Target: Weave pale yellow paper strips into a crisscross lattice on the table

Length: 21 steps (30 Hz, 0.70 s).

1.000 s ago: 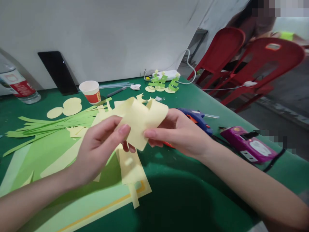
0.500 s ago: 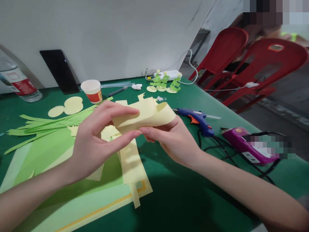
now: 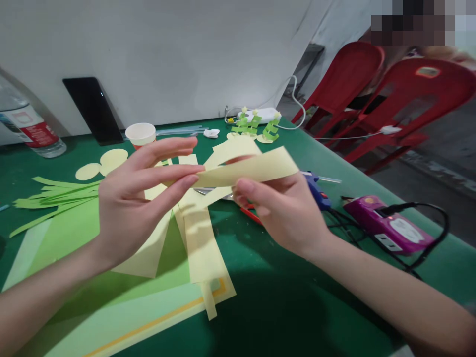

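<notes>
A pale yellow strip of paper (image 3: 256, 168) is stretched between my two hands above the table, with a fold or second layer rising behind it. My left hand (image 3: 137, 198) pinches its left end between thumb and fingers, the index finger raised. My right hand (image 3: 286, 213) grips it near the right end, thumb in front and fingers behind. Below lie scissors with red handles (image 3: 250, 215), partly hidden by the right hand. Pale yellow paper pieces (image 3: 203, 248) rest on green sheets (image 3: 74, 248) under the left hand.
Green paper strips (image 3: 63, 196) and yellow paper circles (image 3: 113, 161) lie at left, near a paper cup (image 3: 140, 133), phone (image 3: 92, 111) and bottle (image 3: 31, 124). Small green paper figures (image 3: 270, 130) stand behind. A blue glue gun (image 3: 319, 191) and purple power strip (image 3: 388, 225) lie right.
The yellow paper has gone from a curled loop to a flatter, stretched strip. My hands have moved apart, the right one rightward, and the scissors have come into view beneath.
</notes>
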Each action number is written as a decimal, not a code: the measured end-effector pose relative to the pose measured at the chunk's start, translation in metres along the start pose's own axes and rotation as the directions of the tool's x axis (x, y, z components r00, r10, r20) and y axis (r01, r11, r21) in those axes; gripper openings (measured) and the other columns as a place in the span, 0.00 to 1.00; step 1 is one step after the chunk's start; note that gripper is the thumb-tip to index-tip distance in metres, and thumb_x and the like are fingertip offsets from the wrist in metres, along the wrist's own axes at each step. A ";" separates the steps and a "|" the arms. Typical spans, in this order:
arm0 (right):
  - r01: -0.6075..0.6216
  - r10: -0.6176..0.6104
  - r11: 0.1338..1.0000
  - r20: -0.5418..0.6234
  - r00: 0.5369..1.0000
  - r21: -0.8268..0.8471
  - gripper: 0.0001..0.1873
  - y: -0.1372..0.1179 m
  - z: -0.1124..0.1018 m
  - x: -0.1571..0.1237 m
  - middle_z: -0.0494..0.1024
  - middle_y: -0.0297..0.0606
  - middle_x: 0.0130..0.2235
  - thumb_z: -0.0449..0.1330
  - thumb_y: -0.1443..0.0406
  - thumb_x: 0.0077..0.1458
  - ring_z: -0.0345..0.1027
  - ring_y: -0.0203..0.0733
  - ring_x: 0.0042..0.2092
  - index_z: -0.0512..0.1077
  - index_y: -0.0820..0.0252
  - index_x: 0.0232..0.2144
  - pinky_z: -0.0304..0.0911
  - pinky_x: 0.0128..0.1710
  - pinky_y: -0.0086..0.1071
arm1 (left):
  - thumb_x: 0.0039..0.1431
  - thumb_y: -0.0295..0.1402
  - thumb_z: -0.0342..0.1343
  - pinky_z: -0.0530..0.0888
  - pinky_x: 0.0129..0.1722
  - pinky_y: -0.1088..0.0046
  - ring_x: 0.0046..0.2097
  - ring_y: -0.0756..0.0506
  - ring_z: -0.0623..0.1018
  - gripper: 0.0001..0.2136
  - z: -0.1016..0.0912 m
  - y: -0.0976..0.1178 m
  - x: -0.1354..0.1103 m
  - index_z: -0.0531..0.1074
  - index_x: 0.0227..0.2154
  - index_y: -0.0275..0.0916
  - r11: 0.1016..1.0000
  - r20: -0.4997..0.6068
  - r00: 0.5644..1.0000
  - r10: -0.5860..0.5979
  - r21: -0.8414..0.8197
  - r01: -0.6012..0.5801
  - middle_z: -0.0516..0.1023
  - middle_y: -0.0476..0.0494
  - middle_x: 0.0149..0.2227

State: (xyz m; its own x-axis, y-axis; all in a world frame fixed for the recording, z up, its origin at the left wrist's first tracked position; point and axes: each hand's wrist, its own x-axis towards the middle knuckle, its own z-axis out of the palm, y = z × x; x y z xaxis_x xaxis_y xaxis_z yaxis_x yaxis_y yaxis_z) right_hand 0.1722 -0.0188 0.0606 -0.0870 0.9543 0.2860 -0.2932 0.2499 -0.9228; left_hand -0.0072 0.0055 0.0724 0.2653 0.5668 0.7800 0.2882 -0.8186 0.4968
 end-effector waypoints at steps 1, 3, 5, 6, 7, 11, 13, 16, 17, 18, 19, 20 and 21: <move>0.015 -0.015 1.000 -0.046 0.999 0.005 0.08 -0.005 -0.001 0.003 0.74 0.29 0.33 0.63 0.68 0.45 0.61 0.27 0.24 0.74 0.54 0.31 0.60 0.21 0.22 | 0.50 0.22 0.59 0.75 0.40 0.69 0.40 0.48 0.77 0.13 0.000 -0.001 0.000 0.77 0.33 0.49 1.000 -0.027 1.000 -0.001 0.007 0.001 0.78 0.54 0.39; 0.068 -0.061 0.997 -0.183 0.981 0.033 0.07 -0.016 -0.006 0.011 0.71 0.29 0.32 0.62 0.70 0.44 0.61 0.26 0.26 0.73 0.56 0.30 0.59 0.21 0.20 | 0.50 0.23 0.59 0.76 0.35 0.73 0.34 0.51 0.78 0.12 -0.001 -0.002 -0.001 0.77 0.33 0.50 0.998 -0.071 0.997 -0.027 0.049 0.031 0.80 0.57 0.34; 0.163 -0.128 0.984 -0.374 0.918 0.064 0.06 -0.027 -0.015 0.021 0.68 0.28 0.30 0.60 0.73 0.45 0.63 0.25 0.30 0.71 0.58 0.28 0.61 0.26 0.19 | 0.51 0.24 0.59 0.76 0.31 0.77 0.31 0.52 0.77 0.10 -0.001 -0.003 -0.002 0.76 0.32 0.49 0.991 -0.085 0.994 -0.070 0.108 0.079 0.80 0.58 0.31; 0.208 -0.153 0.976 -0.474 0.867 0.064 0.05 -0.033 -0.022 0.027 0.67 0.29 0.29 0.58 0.73 0.46 0.63 0.25 0.31 0.70 0.59 0.26 0.62 0.29 0.18 | 0.51 0.25 0.59 0.75 0.29 0.78 0.29 0.52 0.77 0.09 -0.002 -0.003 -0.002 0.76 0.31 0.48 0.987 -0.069 0.994 -0.087 0.130 0.096 0.80 0.58 0.30; 0.258 -0.176 0.964 -0.577 0.798 0.063 0.06 -0.039 -0.030 0.033 0.66 0.28 0.28 0.57 0.73 0.47 0.62 0.23 0.29 0.68 0.60 0.22 0.62 0.30 0.18 | 0.51 0.26 0.59 0.75 0.28 0.79 0.28 0.53 0.77 0.07 -0.002 -0.002 -0.002 0.76 0.30 0.46 0.984 -0.047 0.994 -0.094 0.148 0.100 0.80 0.58 0.29; 0.219 -0.221 0.972 -0.642 0.734 -0.084 0.13 -0.054 -0.058 0.043 0.66 0.27 0.22 0.53 0.66 0.51 0.60 0.27 0.24 0.66 0.57 0.17 0.58 0.26 0.24 | 0.51 0.27 0.58 0.72 0.23 0.81 0.25 0.53 0.75 0.03 -0.001 -0.001 0.001 0.75 0.27 0.42 0.974 0.087 0.989 -0.118 0.205 0.098 0.79 0.56 0.26; 0.251 -0.377 0.922 -0.541 0.752 -0.295 0.08 -0.054 -0.060 0.039 0.74 0.25 0.27 0.56 0.68 0.47 0.67 0.30 0.33 0.72 0.55 0.20 0.56 0.30 0.26 | 0.52 0.28 0.56 0.70 0.22 0.82 0.26 0.52 0.75 0.03 0.001 -0.001 0.002 0.75 0.27 0.41 0.963 0.209 0.957 -0.202 0.221 0.155 0.79 0.54 0.27; 0.295 -0.468 0.713 -0.118 0.876 -0.637 0.11 -0.043 -0.043 0.025 0.76 0.27 0.36 0.57 0.70 0.48 0.66 0.34 0.42 0.76 0.50 0.30 0.57 0.39 0.27 | 0.53 0.30 0.55 0.71 0.24 0.81 0.29 0.51 0.76 0.04 0.005 -0.001 0.000 0.75 0.28 0.40 0.951 0.346 0.894 -0.286 0.215 0.222 0.79 0.52 0.28; 0.308 -0.382 0.633 0.059 0.922 -0.710 0.10 -0.037 -0.035 0.020 0.76 0.31 0.36 0.57 0.71 0.48 0.66 0.35 0.41 0.76 0.52 0.30 0.58 0.40 0.28 | 0.53 0.30 0.55 0.71 0.25 0.80 0.30 0.51 0.76 0.05 0.007 -0.001 -0.001 0.75 0.28 0.40 0.953 0.362 0.888 -0.285 0.204 0.223 0.79 0.51 0.29; 0.330 -0.304 0.581 0.178 0.936 -0.743 0.08 -0.031 -0.026 0.016 0.76 0.34 0.35 0.58 0.71 0.47 0.67 0.37 0.40 0.76 0.55 0.28 0.59 0.40 0.30 | 0.53 0.30 0.55 0.71 0.26 0.79 0.30 0.50 0.76 0.05 0.008 -0.001 -0.002 0.75 0.28 0.40 0.957 0.370 0.888 -0.274 0.192 0.215 0.79 0.51 0.29; 0.359 -0.273 0.532 0.247 0.930 -0.767 0.06 -0.024 -0.019 0.012 0.76 0.36 0.33 0.60 0.71 0.46 0.67 0.38 0.38 0.75 0.57 0.26 0.60 0.39 0.32 | 0.53 0.30 0.55 0.71 0.26 0.79 0.29 0.50 0.76 0.05 0.009 -0.001 -0.003 0.75 0.28 0.40 0.961 0.374 0.889 -0.264 0.185 0.207 0.79 0.51 0.28; 0.379 -0.225 0.519 0.305 0.925 -0.767 0.04 -0.018 -0.013 0.009 0.76 0.36 0.31 0.59 0.71 0.47 0.67 0.38 0.37 0.74 0.59 0.26 0.60 0.39 0.32 | 0.53 0.30 0.55 0.71 0.25 0.79 0.28 0.50 0.76 0.04 0.010 0.000 -0.003 0.75 0.28 0.40 0.963 0.374 0.891 -0.257 0.182 0.201 0.79 0.51 0.28; 0.366 -0.174 0.533 0.325 0.930 -0.763 0.03 -0.013 -0.009 0.007 0.76 0.36 0.31 0.59 0.69 0.48 0.67 0.37 0.35 0.74 0.61 0.25 0.61 0.37 0.32 | 0.52 0.29 0.55 0.70 0.25 0.79 0.27 0.51 0.76 0.04 0.011 0.001 -0.004 0.75 0.28 0.40 0.963 0.371 0.893 -0.255 0.181 0.200 0.79 0.51 0.27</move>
State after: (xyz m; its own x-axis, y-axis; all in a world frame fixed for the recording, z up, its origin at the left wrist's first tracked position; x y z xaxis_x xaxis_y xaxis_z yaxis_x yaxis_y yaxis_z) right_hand 0.1837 -0.0138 0.0728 -0.3393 0.7903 0.5102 0.5378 0.6079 -0.5841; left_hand 0.0020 0.0038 0.0658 0.5049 0.7495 0.4281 0.4974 -0.6580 0.5654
